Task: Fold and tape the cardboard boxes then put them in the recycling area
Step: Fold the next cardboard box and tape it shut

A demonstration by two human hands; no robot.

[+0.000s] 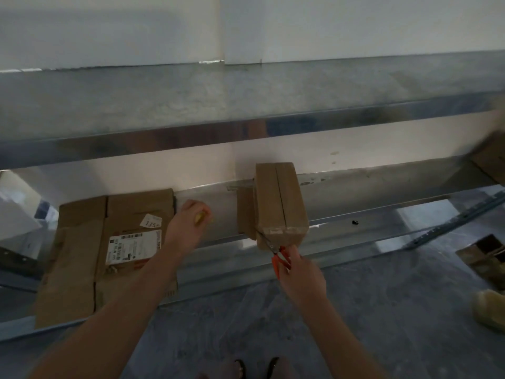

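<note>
The closed box [281,203] stands mid-shelf [355,192], its near end at the edge. Scissors [278,258] touch its near left corner, and the right hand's [300,272] fingers grip the orange handles. To the left, the left hand's [191,217] fingers curl round a small yellow thing [199,216], just right of the flat box [117,242].

Head view, looking down, close over shelf [213,203].
</note>
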